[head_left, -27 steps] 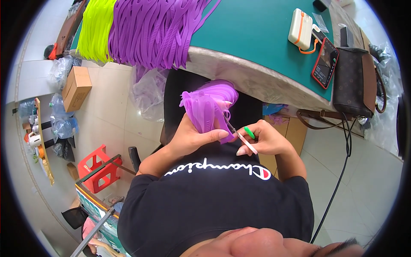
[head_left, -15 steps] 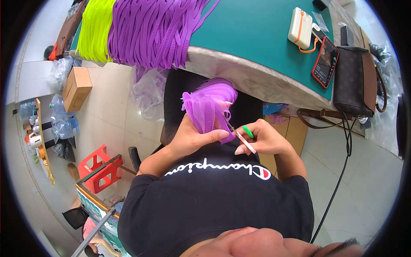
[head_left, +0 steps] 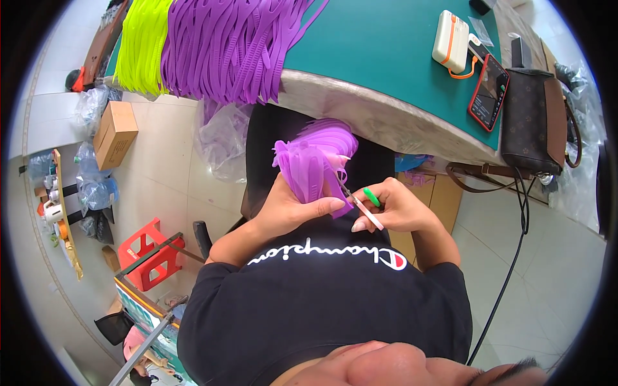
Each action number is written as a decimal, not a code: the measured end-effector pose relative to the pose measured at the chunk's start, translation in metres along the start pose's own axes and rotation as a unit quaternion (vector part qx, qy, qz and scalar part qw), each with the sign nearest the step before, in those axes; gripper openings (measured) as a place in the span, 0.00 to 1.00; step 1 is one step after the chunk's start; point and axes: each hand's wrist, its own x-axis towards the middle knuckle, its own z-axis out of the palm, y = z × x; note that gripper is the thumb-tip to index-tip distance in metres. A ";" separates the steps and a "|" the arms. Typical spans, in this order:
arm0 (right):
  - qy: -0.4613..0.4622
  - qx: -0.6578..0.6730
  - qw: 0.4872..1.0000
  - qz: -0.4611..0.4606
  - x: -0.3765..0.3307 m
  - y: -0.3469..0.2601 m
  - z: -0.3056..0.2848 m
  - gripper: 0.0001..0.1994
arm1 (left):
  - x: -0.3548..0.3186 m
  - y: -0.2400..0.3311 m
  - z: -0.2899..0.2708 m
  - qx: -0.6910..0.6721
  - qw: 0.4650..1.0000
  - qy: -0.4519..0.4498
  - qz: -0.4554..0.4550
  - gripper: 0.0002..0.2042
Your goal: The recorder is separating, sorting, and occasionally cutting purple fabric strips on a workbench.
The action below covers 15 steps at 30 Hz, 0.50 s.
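My left hand [head_left: 283, 209] is wrapped around a fanned bundle of purple rubber straps [head_left: 304, 168] held before my torso, its thumb pressed along the near side. In my right hand [head_left: 404, 204] is a small pair of scissors [head_left: 369, 215] with one green and one pale pink handle. Their metal blades reach to the right side of the bundle, beside a strap's looped end. Whether the blades touch a strap is hard to make out. More purple straps [head_left: 222, 51] lie in a thick row on the green tabletop, next to a row of yellow-green straps [head_left: 141, 48].
The table [head_left: 380, 58] has a pale curved front edge. On its right are a power bank [head_left: 450, 42], a phone [head_left: 489, 93] and a brown bag [head_left: 531, 122]. A clear plastic bag [head_left: 222, 145] hangs below. A red stool [head_left: 151, 254] and a carton [head_left: 116, 134] stand left; another person [head_left: 138, 354] sits lower left.
Almost nothing differs. My right hand and the scissors have shifted very slightly; the bundle stays in my left hand.
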 end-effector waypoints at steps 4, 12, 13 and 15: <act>0.002 -0.012 1.000 -0.013 0.002 0.004 -0.002 0.15 | 0.001 0.003 0.000 0.023 1.000 -0.017 0.005 0.28; -0.014 -0.040 0.999 0.000 0.000 -0.004 -0.009 0.20 | 0.001 0.003 0.000 -0.001 1.000 -0.025 -0.007 0.28; -0.023 -0.055 0.998 -0.001 -0.002 -0.004 -0.011 0.20 | 0.002 0.003 0.000 0.002 1.000 -0.023 0.001 0.28; 0.003 -0.040 0.999 -0.029 -0.010 -0.001 -0.021 0.19 | 0.000 0.000 -0.001 -0.016 0.999 -0.019 -0.021 0.28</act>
